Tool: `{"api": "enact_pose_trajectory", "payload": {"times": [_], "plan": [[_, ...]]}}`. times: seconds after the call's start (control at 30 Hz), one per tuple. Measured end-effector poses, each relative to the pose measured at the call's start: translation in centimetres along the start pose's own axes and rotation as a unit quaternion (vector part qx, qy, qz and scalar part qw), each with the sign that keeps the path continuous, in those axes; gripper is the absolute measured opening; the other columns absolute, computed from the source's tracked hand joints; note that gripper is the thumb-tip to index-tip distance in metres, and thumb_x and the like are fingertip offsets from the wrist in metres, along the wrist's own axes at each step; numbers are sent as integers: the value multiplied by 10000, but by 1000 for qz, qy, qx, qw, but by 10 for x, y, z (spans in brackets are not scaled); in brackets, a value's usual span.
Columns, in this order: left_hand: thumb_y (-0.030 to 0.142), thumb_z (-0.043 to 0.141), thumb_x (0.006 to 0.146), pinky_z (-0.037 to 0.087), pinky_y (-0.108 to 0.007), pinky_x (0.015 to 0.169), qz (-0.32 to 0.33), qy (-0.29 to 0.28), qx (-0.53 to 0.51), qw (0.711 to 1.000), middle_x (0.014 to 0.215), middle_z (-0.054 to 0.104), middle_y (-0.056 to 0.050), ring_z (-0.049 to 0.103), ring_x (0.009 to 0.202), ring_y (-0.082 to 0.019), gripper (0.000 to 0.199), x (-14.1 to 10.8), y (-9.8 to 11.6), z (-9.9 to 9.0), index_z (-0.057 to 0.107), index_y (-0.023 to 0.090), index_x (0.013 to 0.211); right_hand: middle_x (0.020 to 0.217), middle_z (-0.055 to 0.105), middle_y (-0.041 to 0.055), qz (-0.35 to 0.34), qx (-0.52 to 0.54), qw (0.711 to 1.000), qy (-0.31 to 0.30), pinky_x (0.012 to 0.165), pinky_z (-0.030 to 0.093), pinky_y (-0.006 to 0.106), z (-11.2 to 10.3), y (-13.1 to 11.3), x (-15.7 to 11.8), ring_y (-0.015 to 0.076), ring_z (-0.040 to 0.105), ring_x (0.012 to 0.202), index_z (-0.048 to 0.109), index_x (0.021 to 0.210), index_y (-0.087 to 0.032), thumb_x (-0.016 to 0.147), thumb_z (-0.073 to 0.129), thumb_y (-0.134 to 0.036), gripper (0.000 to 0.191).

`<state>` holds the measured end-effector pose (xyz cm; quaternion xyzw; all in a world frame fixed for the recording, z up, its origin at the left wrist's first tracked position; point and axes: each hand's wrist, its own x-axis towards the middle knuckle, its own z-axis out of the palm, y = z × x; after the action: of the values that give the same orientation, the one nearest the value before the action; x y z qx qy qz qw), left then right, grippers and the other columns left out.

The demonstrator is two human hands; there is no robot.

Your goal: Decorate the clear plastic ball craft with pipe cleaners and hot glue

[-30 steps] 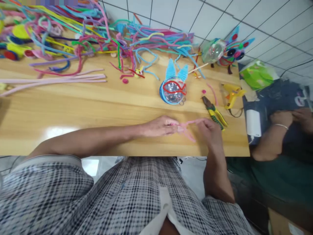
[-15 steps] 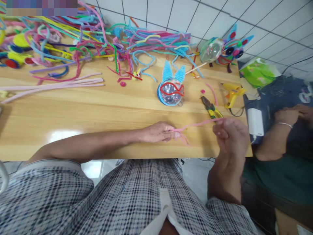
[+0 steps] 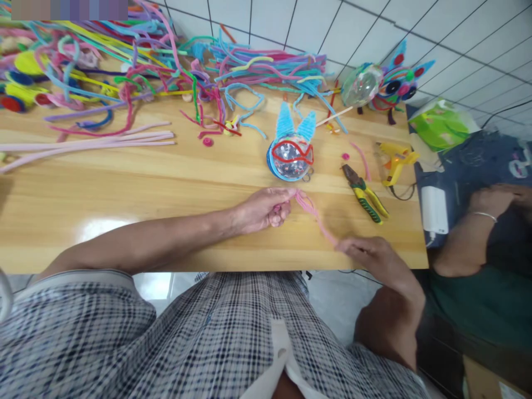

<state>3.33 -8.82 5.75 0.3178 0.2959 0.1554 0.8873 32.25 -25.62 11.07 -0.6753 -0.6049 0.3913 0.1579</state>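
Note:
A pink pipe cleaner (image 3: 320, 221) stretches between my two hands over the front of the table. My left hand (image 3: 266, 209) pinches its looped, folded end. My right hand (image 3: 366, 249) is closed on the other end, lower and to the right, near the table's front edge. Beyond the left hand sits a clear ball (image 3: 291, 158) with two blue pipe-cleaner ears and a red fish-shaped outline across it. Pliers (image 3: 364, 194) with green and yellow handles lie above my right hand.
Pipe cleaners in many colours (image 3: 266, 66) are heaped along the back and left. Pale pink ones (image 3: 103, 143) lie at left. A yellow glue gun (image 3: 397, 162) rests near the right edge. A finished-looking eared figure (image 3: 399, 88) stands behind. Another person's arm (image 3: 465, 233) is at right.
My right hand has swung down and slightly left with the pipe cleaner's end. My left hand has risen a little and turned, so the strand now slants downward to the right.

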Motion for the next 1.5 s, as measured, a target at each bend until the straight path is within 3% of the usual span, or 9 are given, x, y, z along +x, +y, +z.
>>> {"api": "enact_pose_trajectory", "payload": {"times": [0.1,0.17,0.33,0.6,0.7,0.83,1.07,1.3,1.5], "plan": [[351,544,1194,318,-180,435,-15,14,16,1000,529,543,74,412,384,-58,324,0,-4,1,758,123,1108,765,855,13,-160,63,980,-97,621,594,263,-9,-7,-27,173,797,653,894,942,-285,1099,723,-431,274],[329,553,1177,329,-191,445,-13,-13,106,994,549,580,65,446,406,-66,298,-2,-9,1,742,124,1074,690,826,18,-244,121,962,3,590,604,296,-13,-8,-42,191,773,584,901,953,-318,1075,761,-418,211],[425,735,1044,392,-187,572,52,-135,316,938,618,624,71,513,548,-77,252,-13,-15,2,710,181,988,377,426,-62,-64,274,878,387,398,348,280,-8,-11,-29,91,324,330,753,596,-239,761,1024,-488,404],[486,747,1022,403,-200,534,-62,-334,320,884,669,700,17,515,536,-77,322,-15,10,-5,799,183,927,410,404,-94,6,290,793,536,415,233,240,-19,37,33,39,321,378,682,639,-204,674,952,-355,312],[544,784,997,399,-200,508,-42,-286,303,908,676,727,7,504,499,-70,379,-11,13,-7,822,167,997,400,391,-99,11,286,777,560,402,204,241,-29,56,26,38,304,367,689,650,-204,686,897,-335,249],[648,745,1020,391,-199,487,95,-73,279,953,691,723,1,489,488,-57,505,-12,7,-4,793,154,929,388,402,-93,15,277,756,593,402,207,237,-34,60,13,44,289,385,677,604,-225,652,852,-313,202],[550,771,1034,505,-216,618,330,76,222,914,767,674,3,572,638,-78,452,-28,8,12,742,185,769,415,436,-71,39,262,765,586,420,207,255,-23,44,7,76,352,412,774,655,-193,645,868,-291,136],[551,896,922,612,-261,812,280,42,41,958,884,769,-36,681,838,-134,410,-31,33,19,764,185,793,458,433,-59,92,236,824,507,450,187,294,-9,41,-8,103,330,453,826,740,-207,733,886,-348,153],[529,717,1093,649,-321,957,204,-29,-34,978,617,550,38,716,709,-143,435,-33,48,21,747,173,844,487,435,-55,117,206,873,426,461,242,296,-1,45,-15,118,354,472,815,738,-226,784,890,-421,215]]}}
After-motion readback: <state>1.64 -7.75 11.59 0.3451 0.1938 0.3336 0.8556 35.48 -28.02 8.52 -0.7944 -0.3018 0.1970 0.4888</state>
